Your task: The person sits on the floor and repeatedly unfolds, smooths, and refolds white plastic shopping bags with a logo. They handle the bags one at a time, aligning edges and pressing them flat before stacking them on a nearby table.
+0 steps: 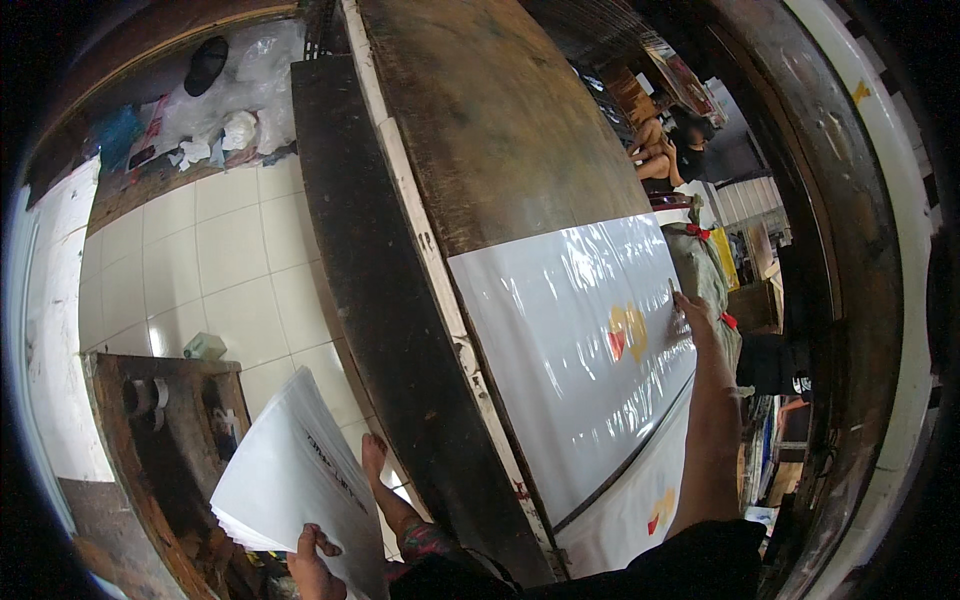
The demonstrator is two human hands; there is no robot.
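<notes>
A stack of white sheets with dark printing is gripped at its lower edge by my left hand, thumb on top. On the wooden table lies a glossy white plastic sheet with a red and yellow print. At that sheet's right edge is my right hand, its fingers curled and pinching the edge, one finger pointing forward. A second white sheet with a similar print lies nearer to me, partly behind my right forearm.
The brown wooden table top stretches away, bordered on its left by a pale strip and a dark board. A wooden box stands at left. Clear plastic is heaped far left. A person sits at the far right.
</notes>
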